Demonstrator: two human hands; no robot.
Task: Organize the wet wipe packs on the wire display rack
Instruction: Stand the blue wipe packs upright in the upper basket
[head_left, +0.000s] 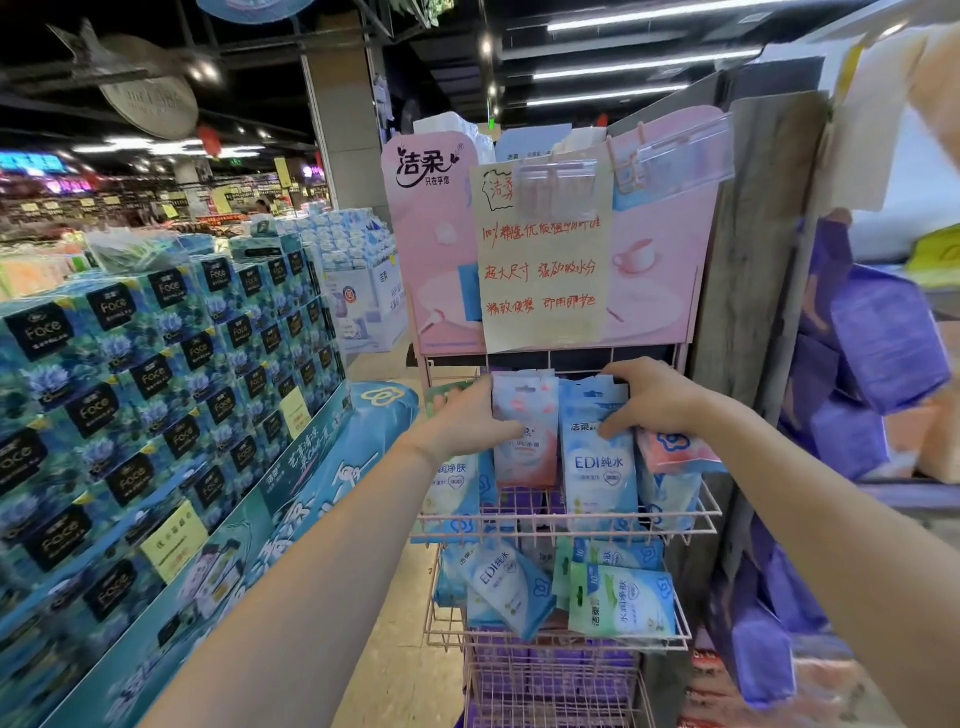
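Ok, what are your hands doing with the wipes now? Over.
Left hand on pink-and-white wipe pack. Right hand on blue EDI wipe pack. Both upright in pink wire rack. Nothing blocking.

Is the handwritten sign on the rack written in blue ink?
No, the sign above the packs carries red handwriting on pale yellow paper, with only a black outline near its top.
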